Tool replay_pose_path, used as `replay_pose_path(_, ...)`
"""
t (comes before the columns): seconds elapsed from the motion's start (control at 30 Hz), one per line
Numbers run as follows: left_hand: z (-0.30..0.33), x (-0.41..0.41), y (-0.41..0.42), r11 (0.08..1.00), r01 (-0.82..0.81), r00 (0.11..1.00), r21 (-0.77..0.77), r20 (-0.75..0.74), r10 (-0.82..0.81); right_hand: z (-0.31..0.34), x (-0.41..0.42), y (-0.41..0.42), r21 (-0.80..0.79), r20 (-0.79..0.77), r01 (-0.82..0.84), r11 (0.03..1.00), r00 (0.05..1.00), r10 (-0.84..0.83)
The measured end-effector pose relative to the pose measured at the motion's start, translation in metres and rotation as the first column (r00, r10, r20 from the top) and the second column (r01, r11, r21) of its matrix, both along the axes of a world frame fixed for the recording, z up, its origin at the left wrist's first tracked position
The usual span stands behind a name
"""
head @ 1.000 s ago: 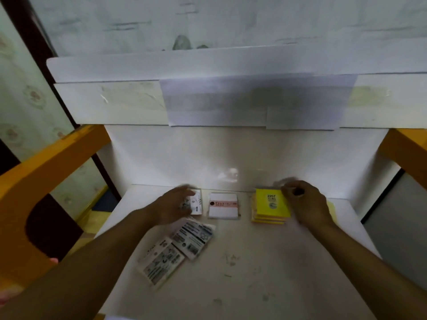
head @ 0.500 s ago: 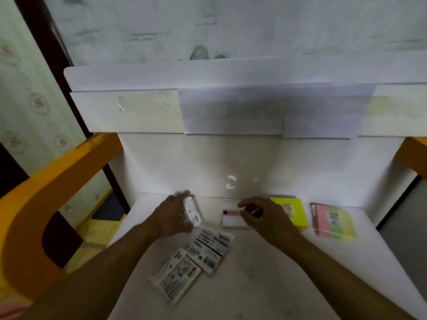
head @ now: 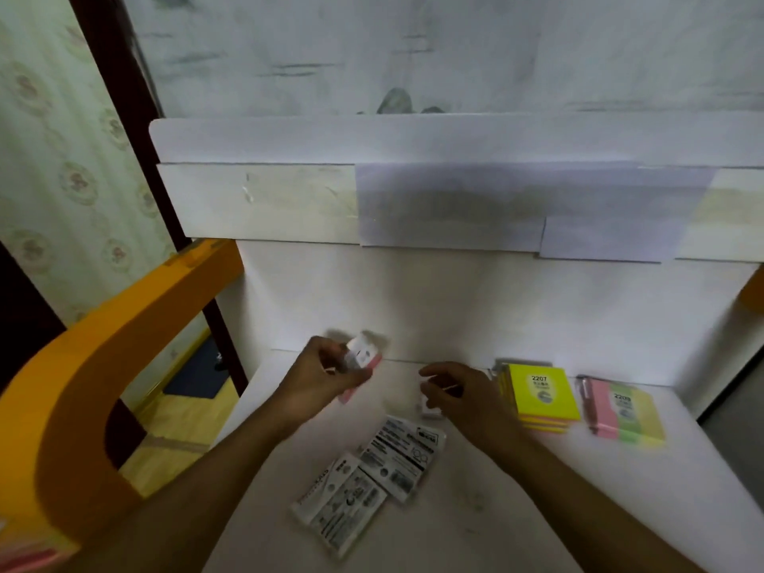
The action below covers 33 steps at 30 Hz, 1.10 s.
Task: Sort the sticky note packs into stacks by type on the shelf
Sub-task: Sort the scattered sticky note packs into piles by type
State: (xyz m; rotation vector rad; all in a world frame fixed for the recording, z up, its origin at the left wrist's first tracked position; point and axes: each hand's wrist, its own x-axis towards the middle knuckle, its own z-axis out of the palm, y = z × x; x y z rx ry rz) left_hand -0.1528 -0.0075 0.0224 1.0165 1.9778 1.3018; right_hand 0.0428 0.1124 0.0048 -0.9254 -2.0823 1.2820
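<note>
My left hand (head: 320, 376) holds a small white and pink note pack (head: 364, 357) lifted off the white shelf (head: 496, 510), tilted. My right hand (head: 459, 397) lies over a small white pack (head: 428, 409), fingers curled on it; most of that pack is hidden. To its right stands a stack of yellow packs marked 2207 (head: 539, 397). Further right lies a pink, green and yellow striped pack (head: 626, 413). Two white printed packs (head: 372, 473) lie overlapping near the front.
An upper shelf board (head: 413, 200) with taped paper hangs overhead. An orange frame (head: 103, 366) curves along the left side. The shelf's back wall (head: 496, 308) is white. Wallpaper and a dark post stand at the left.
My left hand has lifted the white and pink pack off the shelf. My right hand left the yellow stack and moved left onto the small white pack. The camera view shifted left.
</note>
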Motion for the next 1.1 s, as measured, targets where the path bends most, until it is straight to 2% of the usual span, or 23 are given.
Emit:
replay_pose_path(0.03,0.01,0.006,0.001,0.999,0.02,0.987,0.041,0.159,-0.027,0.003,-0.003,-0.002,-0.059,-0.043,0.004,0.998,0.999,-0.007)
replay_pose_path(0.1,0.023,0.02,0.003,0.984,0.101,0.864,0.149,0.477,-0.161,0.009,-0.009,-0.009,-0.195,-0.107,-0.018,0.981,0.994,-0.003)
replay_pose_path(0.17,0.028,0.033,0.006,0.969,0.116,0.729,0.22,0.644,-0.233,0.013,-0.012,-0.013,-0.29,-0.133,-0.046,0.956,0.991,0.008)
replay_pose_path(0.3,0.023,0.05,0.012,0.967,0.125,0.673,0.224,0.697,-0.248,0.018,-0.006,-0.016,-0.461,-0.208,-0.068,0.885,0.977,-0.033)
replay_pose_path(0.47,0.012,0.061,0.015,0.967,0.137,0.665,0.215,0.704,-0.251,0.011,0.007,-0.016,-0.468,-0.237,-0.041,0.883,0.968,-0.081)
replay_pose_path(0.6,0.008,0.066,0.018,0.97,0.136,0.716,0.202,0.657,-0.237,0.007,0.014,-0.011,-0.497,-0.287,-0.011,0.868,0.946,-0.153)
replay_pose_path(0.77,0.004,0.07,0.023,0.988,0.13,0.84,0.083,0.521,-0.154,0.012,0.031,0.001,-0.33,-0.261,0.046,0.943,0.955,-0.138)
replay_pose_path(0.8,0.004,0.074,0.025,0.986,0.154,0.882,0.064,0.441,-0.166,0.016,0.037,0.004,-0.308,-0.263,0.063,0.949,0.953,-0.148)
replay_pose_path(0.87,0.001,0.078,0.029,0.983,0.179,0.965,0.036,0.186,-0.183,0.026,0.055,0.017,-0.291,-0.291,0.128,0.948,0.932,-0.215)
replay_pose_path(0.93,-0.006,0.074,0.032,0.987,0.158,0.987,0.035,-0.047,-0.157,0.036,0.082,0.035,-0.291,-0.341,0.217,0.932,0.887,-0.313)
replay_pose_path(1.0,-0.015,0.067,0.033,0.99,0.137,0.974,0.029,-0.186,-0.13,0.04,0.116,0.058,-0.293,-0.361,0.316,0.902,0.837,-0.411)
replay_pose_path(1.1,-0.029,0.059,0.03,0.989,0.114,0.952,-0.098,-0.273,-0.137,0.03,0.167,0.091,-0.288,-0.285,0.478,0.83,0.785,-0.551)
